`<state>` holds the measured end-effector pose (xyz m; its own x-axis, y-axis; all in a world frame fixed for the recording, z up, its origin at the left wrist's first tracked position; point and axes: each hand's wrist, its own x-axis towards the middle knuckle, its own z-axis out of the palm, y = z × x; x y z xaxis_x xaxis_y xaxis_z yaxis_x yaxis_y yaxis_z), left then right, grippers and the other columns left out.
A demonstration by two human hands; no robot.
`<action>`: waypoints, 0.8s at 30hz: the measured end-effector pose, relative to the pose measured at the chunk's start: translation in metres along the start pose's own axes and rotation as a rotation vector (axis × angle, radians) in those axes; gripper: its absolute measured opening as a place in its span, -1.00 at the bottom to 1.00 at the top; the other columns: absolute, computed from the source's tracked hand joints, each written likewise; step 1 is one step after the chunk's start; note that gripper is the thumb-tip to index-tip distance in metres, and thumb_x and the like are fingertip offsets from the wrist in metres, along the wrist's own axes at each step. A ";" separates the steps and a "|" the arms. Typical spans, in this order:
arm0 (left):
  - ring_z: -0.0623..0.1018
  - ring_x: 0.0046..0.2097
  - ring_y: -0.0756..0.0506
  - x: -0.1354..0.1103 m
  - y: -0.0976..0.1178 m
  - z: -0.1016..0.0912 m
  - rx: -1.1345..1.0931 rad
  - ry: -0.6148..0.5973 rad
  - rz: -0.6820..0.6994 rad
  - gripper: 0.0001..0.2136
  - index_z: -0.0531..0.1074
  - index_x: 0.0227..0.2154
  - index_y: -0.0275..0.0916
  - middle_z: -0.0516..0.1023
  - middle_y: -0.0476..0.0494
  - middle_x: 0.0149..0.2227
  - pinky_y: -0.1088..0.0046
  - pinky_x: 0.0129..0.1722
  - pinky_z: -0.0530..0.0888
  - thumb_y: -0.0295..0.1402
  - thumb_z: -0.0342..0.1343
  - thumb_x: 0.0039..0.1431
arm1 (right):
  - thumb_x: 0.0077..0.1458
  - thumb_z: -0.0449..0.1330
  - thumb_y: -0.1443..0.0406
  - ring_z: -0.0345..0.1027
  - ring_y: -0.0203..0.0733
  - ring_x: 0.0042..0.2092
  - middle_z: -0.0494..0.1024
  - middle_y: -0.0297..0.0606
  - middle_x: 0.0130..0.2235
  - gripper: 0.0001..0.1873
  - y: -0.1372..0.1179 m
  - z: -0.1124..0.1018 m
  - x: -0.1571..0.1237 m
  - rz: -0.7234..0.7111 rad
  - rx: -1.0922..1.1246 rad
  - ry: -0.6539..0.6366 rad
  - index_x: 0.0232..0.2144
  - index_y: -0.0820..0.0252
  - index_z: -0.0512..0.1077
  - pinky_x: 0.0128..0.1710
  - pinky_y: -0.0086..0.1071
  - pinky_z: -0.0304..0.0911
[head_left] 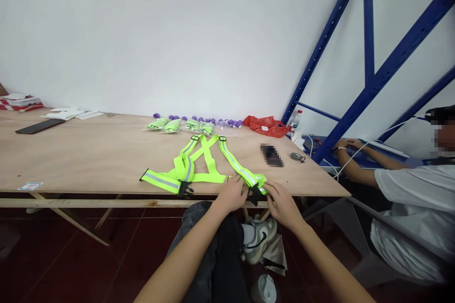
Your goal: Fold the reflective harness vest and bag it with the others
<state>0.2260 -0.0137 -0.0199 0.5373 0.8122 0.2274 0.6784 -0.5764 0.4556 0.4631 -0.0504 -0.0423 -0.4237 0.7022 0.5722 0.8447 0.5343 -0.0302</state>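
A neon-yellow reflective harness vest [204,154] with grey stripes lies spread on the wooden table, its straps crossing at the back. My left hand [232,194] is at the table's front edge, its fingers closed on the vest's right-hand strap beside a black buckle [255,194]. On the other side of that buckle, my right hand [282,203] pinches the folded strap end. Another black buckle [185,189] rests on the left part of the vest, near the edge. The fingertips of both hands are partly hidden by the strap.
Bagged rolled vests [172,126] and several small purple items [201,119] line the wall side. A red plastic bag [266,126], a bottle [294,122], a pixelated dark object [272,155] and a blue rack [369,80] are right. A co-worker [415,194] sits beyond.
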 end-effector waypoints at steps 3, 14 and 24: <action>0.48 0.17 -0.25 0.005 -0.002 -0.005 0.011 -0.008 0.021 -0.69 0.48 0.02 -0.22 0.53 -0.27 0.10 0.11 0.19 0.38 -0.34 -0.03 0.31 | 0.20 0.00 0.48 0.32 0.10 0.18 0.46 0.00 0.15 -0.49 -0.008 0.002 0.004 -0.158 -0.118 -0.089 0.17 0.16 0.37 0.12 -0.02 0.31; 0.25 0.38 -0.30 -0.009 -0.011 0.004 0.132 -0.049 0.079 -0.52 0.28 0.27 -0.36 0.23 -0.42 0.37 0.01 0.36 0.17 -0.25 -0.07 0.38 | 0.27 0.07 0.34 0.51 -0.02 -0.09 0.64 -0.10 -0.05 -0.61 0.022 -0.012 0.067 -0.061 -0.149 -0.132 0.09 0.12 0.50 -0.13 -0.20 0.41; 0.26 0.36 -0.37 -0.009 -0.017 0.005 0.183 -0.087 0.150 -0.41 0.29 0.24 -0.45 0.29 -0.52 0.31 -0.01 0.37 0.15 -0.16 0.11 0.27 | 0.20 0.08 0.44 0.35 0.12 0.19 0.51 -0.03 0.18 -0.55 -0.035 0.043 0.095 -0.088 -0.259 -0.062 0.11 0.23 0.49 0.14 -0.02 0.29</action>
<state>0.2124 -0.0120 -0.0340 0.6745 0.7101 0.2020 0.6630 -0.7030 0.2574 0.3796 0.0181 -0.0226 -0.5113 0.6902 0.5121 0.8561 0.4615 0.2327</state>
